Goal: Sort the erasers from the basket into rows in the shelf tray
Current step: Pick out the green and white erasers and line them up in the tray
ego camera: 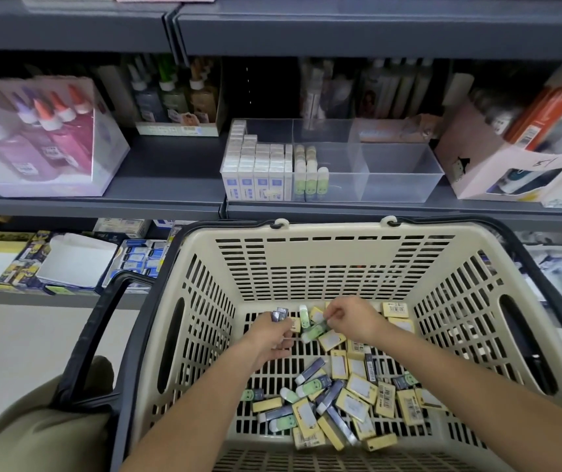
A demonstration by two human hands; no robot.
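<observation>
With the left grip curled round dark blue erasers and the right grip pinching a pale green eraser inside the beige slotted plastic basket, keep colours separate before lifting to the clear plastic shelf tray.

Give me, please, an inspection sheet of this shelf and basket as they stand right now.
Surface: grey shelf bearing the clear shelf tray; its front right compartment shows no erasers.
Job's things: white erasers and green erasers stand in rows at the tray's left; loose erasers lie heaped in the beige basket.
Clutter: nothing seen.
Hands: left hand holds dark erasers; right hand pinches a green eraser; both are inside the basket.
Cables: nothing seen.
Surroundings: glue bottles in a box to the left, a pink carton to the right, boxed stationery on the shelf below.
</observation>
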